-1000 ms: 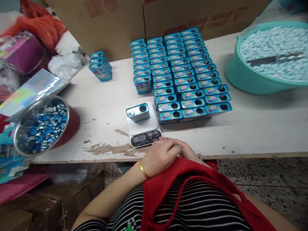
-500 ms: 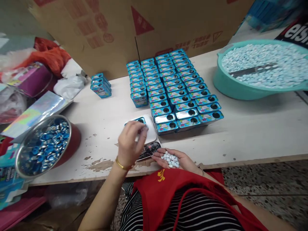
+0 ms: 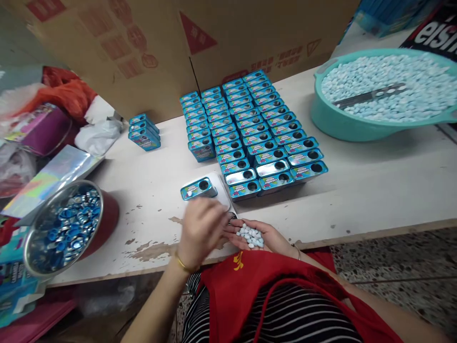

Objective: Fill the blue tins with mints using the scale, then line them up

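Observation:
My right hand [image 3: 273, 240] lies palm up at the table's front edge, cupping a small heap of pale blue-white candies [image 3: 251, 236]. Over the near part of a white scale [image 3: 222, 193], my left hand [image 3: 203, 228] is closed, fingers drawn together and blurred; what they hold, if anything, cannot be made out. A blue candy tin [image 3: 195, 189] lies on the scale beyond the left hand, its round hole uncovered. One pale candy [image 3: 189, 194] rests on the tin's top. The left hand and cupped palm hide most of the scale's control panel.
Rows of open-holed blue tins [image 3: 250, 128] stand behind the scale, with a few more tins [image 3: 144, 133] farther left. A teal basin [image 3: 342, 128] of candies holds a dark flat strip [image 3: 369, 96]. A metal bowl [image 3: 110, 209] contains blue-and-silver caps. A cardboard box [image 3: 232, 28] borders the back.
My left hand has moved from over the tin toward my cupped right palm, uncovering the tin and its round hole. My right hand has stayed about where it was, holding the candies.

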{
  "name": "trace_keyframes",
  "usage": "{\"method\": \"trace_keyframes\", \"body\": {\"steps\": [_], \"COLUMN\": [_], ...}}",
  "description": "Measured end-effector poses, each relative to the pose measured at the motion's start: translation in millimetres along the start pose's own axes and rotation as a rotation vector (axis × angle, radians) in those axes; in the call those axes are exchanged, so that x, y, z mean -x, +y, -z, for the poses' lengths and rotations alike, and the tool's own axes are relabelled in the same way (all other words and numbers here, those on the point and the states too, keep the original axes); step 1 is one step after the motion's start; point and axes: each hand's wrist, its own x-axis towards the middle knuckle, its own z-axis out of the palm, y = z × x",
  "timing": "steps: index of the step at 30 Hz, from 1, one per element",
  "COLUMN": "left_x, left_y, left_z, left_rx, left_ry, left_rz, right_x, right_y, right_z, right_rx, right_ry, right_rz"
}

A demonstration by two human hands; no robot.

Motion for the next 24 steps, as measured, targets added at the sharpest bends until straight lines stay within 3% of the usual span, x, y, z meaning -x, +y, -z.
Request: {"method": "trace_keyframes", "body": {"steps": [2, 3, 4, 7, 9, 13, 19, 22, 24], "left_x": [11.6, 17.8, 24.1, 40.5, 46.5, 40.6, 8.7, -7.9, -22.0], "left_y": [12.7, 14.6, 13.4, -4.4, -19.5, -34.3, -41.4, -62.7, -81.0], "left_z": [-7.3, -10.0, -11.5, -9.2, -5.7, -6.7, -6.1, 5.5, 11.9], "left_rx": [0.016, 0.004, -0.028, -0.209, -0.317, -0.367, -0.413, -0.351, -0.311], "left_ry": [-0.162, -0.175, -0.127, 0.165, 0.235, 0.137, -0.021, -0.164, -0.184], "left_rz": [-0.077, -0.078, -0.044, 0.188, 0.301, 0.255, 0.192, 0.186, 0.191], "right_x": [-0.9, -0.8, -0.4, 1.8, 2.6, 2.5, 3.7, 1.3, -1.1], "right_y": [0.6, 1.0, 1.4, 2.6, 3.2, 4.1, 2.3, 0.5, 0.7], "right_z": [0.7, 1.6, 2.7, 5.9, 6.9, 5.0, 1.0, 1.4, 2.2], "right_rx": [-0.014, -0.013, -0.007, 0.020, 0.033, 0.049, 0.030, 0.004, -0.006], "right_ry": [-0.008, -0.006, -0.001, 0.023, 0.037, 0.037, 0.043, 0.065, 0.087], "right_rz": [-0.010, -0.013, -0.012, -0.004, 0.005, 0.012, 0.017, 0.034, 0.033]}}
